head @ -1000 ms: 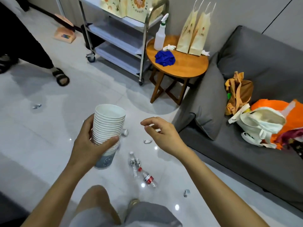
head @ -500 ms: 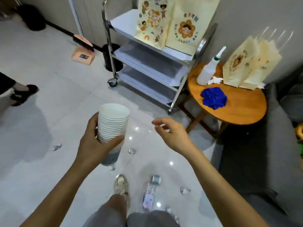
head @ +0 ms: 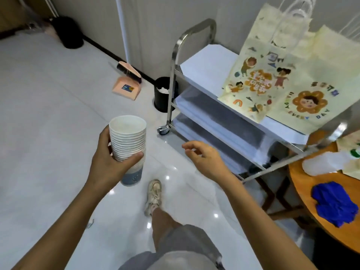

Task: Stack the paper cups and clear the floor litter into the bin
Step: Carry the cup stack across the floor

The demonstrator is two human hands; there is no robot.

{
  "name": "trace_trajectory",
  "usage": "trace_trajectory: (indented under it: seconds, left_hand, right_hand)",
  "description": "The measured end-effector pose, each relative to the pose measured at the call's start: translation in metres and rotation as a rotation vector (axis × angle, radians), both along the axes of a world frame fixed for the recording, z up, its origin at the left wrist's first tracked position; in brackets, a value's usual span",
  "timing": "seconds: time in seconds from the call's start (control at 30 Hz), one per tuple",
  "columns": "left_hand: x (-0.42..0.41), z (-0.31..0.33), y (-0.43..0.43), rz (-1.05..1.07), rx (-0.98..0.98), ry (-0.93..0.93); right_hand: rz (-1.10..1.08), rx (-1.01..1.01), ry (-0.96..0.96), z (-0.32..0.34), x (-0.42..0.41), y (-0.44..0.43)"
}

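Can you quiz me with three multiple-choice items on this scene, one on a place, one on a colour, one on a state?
1. Where does the black bin stand?
A. on the round table
B. on the floor beside the cart's front leg
C. on the cart's top shelf

2. What colour is the dustpan?
A. pink
B. green
C. black

3. What is the right hand doing?
A. gripping a bottle
B. holding a bag
C. open, holding nothing

Answers:
1 B, it sits on the tiles next to the cart.
2 A, its pan is pink.
3 C, only the left hand holds the cup stack.
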State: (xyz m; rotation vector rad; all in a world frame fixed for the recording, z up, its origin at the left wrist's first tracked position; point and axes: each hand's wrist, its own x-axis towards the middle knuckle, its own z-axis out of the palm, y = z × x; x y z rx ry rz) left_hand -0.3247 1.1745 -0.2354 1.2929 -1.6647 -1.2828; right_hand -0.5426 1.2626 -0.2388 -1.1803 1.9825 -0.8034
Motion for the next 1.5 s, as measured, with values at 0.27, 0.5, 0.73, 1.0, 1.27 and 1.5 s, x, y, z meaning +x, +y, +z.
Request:
trace_trajectory:
  seconds: [0.27,0.5,0.73,1.0,1.27,1.5]
  left_hand:
    - [-0.035,0.008,-0.264,0.086,0.012,-0.004]
    - [-0.069,-0.009,-0.462,0.010,0.051,-0.009]
    - [-0.145,-0.040,-0.644,-0.251,0.058,-0.062]
    - [-0.269,-0.077,-0.757,-0.604,0.097,-0.141]
    - [-0.382,-0.126,-0.814,-0.736,0.243,-0.182]
    - [-0.459,-0.218,-0.843,-0.841,0.151,-0.341]
  right_hand:
    - [0.014,0.016,-0.019,0.011,-0.024,-0.264]
    - [-0.121,0.068,-0.076,-0.009,-0.048,-0.441]
    - [-0.418,0.103,-0.087,-0.050,-0.074,-0.585]
    - [-0.776,0.062,-0.179,-0.070,-0.141,-0.659]
    - [-0.982,0.085,-0.304,-0.099,-0.201,-0.709]
    - [-1.161,0.148,-0.393,-0.177,-0.252,-0.745]
